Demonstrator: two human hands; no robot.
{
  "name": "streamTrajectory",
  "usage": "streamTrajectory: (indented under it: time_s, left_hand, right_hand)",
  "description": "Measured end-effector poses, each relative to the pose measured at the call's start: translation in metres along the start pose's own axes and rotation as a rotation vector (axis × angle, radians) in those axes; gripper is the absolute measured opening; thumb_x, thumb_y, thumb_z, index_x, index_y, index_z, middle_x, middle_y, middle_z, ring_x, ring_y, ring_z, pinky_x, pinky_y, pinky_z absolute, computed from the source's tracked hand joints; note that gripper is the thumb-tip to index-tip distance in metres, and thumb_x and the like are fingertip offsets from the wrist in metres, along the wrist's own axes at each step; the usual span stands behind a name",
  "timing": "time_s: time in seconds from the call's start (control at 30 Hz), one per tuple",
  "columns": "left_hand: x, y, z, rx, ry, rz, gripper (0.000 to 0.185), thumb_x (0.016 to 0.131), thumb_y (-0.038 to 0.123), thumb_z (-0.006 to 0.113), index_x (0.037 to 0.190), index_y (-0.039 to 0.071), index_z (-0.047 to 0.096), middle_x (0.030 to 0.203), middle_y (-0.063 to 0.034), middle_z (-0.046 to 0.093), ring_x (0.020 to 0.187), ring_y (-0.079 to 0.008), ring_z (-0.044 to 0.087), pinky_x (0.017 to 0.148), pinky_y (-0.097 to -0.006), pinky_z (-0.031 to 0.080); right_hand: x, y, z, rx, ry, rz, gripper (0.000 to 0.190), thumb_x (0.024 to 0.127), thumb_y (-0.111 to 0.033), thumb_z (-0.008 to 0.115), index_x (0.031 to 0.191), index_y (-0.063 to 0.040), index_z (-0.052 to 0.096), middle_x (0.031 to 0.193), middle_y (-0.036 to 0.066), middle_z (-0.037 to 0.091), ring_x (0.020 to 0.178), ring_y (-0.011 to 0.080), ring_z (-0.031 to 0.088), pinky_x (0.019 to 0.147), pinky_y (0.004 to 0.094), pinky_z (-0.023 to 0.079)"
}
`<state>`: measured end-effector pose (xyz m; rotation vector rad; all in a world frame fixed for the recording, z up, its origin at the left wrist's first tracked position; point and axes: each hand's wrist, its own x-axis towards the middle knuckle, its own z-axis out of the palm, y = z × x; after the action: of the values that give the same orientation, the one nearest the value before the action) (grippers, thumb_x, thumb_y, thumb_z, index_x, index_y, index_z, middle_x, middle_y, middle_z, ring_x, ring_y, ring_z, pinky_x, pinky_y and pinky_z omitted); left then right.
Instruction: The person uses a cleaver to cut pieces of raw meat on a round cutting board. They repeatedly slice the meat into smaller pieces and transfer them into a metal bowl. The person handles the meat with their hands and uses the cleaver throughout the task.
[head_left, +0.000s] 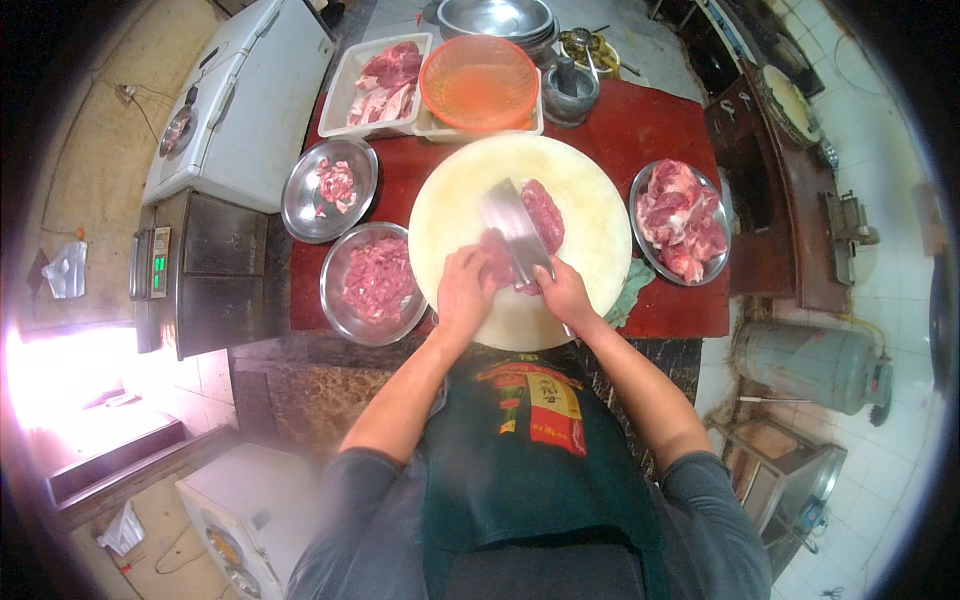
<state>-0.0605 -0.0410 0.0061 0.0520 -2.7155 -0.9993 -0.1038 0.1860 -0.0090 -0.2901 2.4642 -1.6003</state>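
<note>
My right hand (566, 292) is closed round the handle end of a cleaver (517, 225), whose broad blade points up and to the left over a round cutting board (450, 187). Left of the blade, my left hand (465, 289) rests with bent fingers on a piece of raw meat (495, 255); whether it grips the meat or only presses on it cannot be told. Another chunk of raw meat (544, 214) lies just right of the blade. The blade covers part of the meat.
Left of the board stand a metal bowl of cut meat (379, 281) and a metal bowl of scraps (334, 184); right, a metal bowl of meat chunks (681, 217) and a green cloth (634, 289). Behind are a meat tub (330, 97), an orange basket (480, 82) and a mortar (570, 97).
</note>
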Motion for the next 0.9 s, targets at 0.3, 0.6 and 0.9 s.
streamTrajectory:
  time_s: [0.3, 0.6, 0.9]
  left_hand:
    - [0.006, -0.001, -0.004, -0.057, -0.012, -0.044, 0.025, 0.088, 0.006, 0.078, 0.113, 0.011, 0.082, 0.128, -0.0116, 0.074, 0.122, -0.0361, 0.069, 0.108, -0.0464, 0.058]
    - [0.003, -0.015, -0.008, -0.064, -0.021, -0.023, 0.023, 0.085, 0.003, 0.078, 0.106, 0.01, 0.08, 0.122, -0.0122, 0.074, 0.116, -0.037, 0.07, 0.103, -0.0464, 0.06]
    - [0.018, -0.047, -0.012, 0.084, 0.156, -0.115, 0.019, 0.085, -0.001, 0.072, 0.102, 0.005, 0.07, 0.119, -0.0181, 0.068, 0.118, -0.0425, 0.063, 0.107, -0.0525, 0.053]
  right_hand:
    - [-0.09, 0.063, -0.001, 0.086, -0.101, 0.282, 0.024, 0.116, -0.027, 0.067, 0.115, -0.003, 0.07, 0.084, 0.006, 0.068, 0.064, 0.0152, 0.063, 0.056, 0.0363, 0.048]
    - [-0.019, 0.001, 0.035, 0.006, 0.011, 0.07, 0.034, 0.113, -0.028, 0.066, 0.127, 0.003, 0.071, 0.11, 0.035, 0.078, 0.107, 0.055, 0.075, 0.093, 0.058, 0.059]
    - [-0.143, -0.017, -0.033, -0.354, -0.206, 0.29, 0.035, 0.114, -0.029, 0.067, 0.125, 0.003, 0.069, 0.108, 0.035, 0.077, 0.107, 0.0562, 0.076, 0.09, 0.0632, 0.059]
